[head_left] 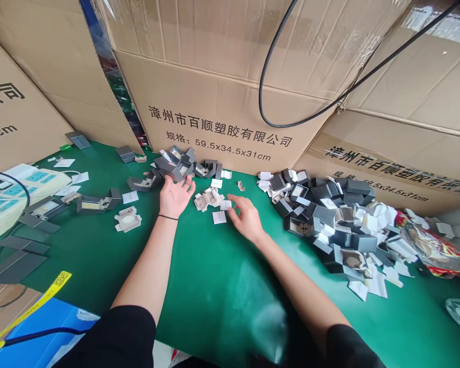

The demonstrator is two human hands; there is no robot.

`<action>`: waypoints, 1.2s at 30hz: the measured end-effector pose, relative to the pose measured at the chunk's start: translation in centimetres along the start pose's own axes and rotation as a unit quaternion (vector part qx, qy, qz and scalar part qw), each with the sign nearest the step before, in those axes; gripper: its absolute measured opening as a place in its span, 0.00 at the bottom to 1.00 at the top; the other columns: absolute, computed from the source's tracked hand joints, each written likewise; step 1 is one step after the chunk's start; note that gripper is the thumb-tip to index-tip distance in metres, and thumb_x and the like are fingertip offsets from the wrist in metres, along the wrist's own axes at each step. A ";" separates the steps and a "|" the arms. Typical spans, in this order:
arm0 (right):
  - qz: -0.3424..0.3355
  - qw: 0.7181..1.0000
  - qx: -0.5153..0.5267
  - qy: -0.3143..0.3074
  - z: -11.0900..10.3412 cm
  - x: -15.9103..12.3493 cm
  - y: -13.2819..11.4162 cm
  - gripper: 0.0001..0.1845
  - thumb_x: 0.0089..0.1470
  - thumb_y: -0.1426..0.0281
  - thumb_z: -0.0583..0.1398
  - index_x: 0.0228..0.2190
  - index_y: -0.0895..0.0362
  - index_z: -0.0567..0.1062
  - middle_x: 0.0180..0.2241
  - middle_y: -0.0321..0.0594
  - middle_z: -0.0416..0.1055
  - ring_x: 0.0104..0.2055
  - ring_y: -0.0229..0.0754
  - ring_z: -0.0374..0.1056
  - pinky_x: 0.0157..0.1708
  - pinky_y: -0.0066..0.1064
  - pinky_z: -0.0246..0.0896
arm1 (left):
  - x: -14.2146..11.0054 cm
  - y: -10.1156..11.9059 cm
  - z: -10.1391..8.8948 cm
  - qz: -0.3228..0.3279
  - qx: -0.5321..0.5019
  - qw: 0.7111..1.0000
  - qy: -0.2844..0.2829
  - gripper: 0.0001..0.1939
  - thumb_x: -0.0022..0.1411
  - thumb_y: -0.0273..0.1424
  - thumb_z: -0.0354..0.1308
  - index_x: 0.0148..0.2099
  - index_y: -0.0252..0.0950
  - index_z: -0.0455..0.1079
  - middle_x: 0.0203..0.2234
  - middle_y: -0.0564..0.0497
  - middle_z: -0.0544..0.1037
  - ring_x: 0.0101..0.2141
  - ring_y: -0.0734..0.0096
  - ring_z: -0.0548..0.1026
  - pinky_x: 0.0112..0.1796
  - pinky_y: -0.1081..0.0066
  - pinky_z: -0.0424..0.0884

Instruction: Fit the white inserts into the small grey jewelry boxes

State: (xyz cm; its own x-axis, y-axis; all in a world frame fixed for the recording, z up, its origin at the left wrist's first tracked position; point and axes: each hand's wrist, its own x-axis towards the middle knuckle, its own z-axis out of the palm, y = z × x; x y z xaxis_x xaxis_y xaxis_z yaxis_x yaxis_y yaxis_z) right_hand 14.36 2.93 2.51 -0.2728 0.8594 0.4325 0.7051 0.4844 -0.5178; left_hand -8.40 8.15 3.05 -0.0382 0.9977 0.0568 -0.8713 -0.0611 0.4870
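My left hand (175,197) is palm up with its fingers spread, at the near edge of a small heap of dark grey gift boxes (176,166). Whether its fingertips touch a box I cannot tell. My right hand (247,219) is above the green table, thumb and forefinger apart. Just by those fingertips is a small white card (225,205); contact is unclear. A second white card (219,217) lies nearer to me. Between my hands sits a small cluster of whitish cardboard inserts (208,198). Another cardboard insert (128,220) lies left of my left wrist.
On the right spreads a large pile of dark boxes, inserts and papers (329,209), beside a red snack bag (437,245). Open dark boxes (94,204) and a power strip (30,179) occupy the left. Large cartons (214,92) wall the back; a black cable (262,76) hangs before them.
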 end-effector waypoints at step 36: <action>-0.141 0.984 -0.097 -0.048 2.7 1.3 2.3 0.13 0.60 0.67 0.51 0.41 0.55 0.73 0.46 0.45 0.72 0.48 0.48 0.64 0.48 0.44 0.57 | -1.3 3.5 -1.7 0.007 0.055 0.998 0.034 0.15 0.65 0.34 0.48 0.51 0.54 0.66 0.47 0.53 0.73 0.41 0.66 0.75 0.32 0.72 0.73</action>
State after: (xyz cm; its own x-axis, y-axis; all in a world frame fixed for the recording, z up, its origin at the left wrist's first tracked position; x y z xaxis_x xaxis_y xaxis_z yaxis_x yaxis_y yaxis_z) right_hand 13.84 5.57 -0.16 -0.5297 0.7112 0.4622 0.7015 0.6737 -0.2326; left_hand -12.20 6.71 3.23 -0.0870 0.9962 0.0073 -0.8113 -0.0751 0.5797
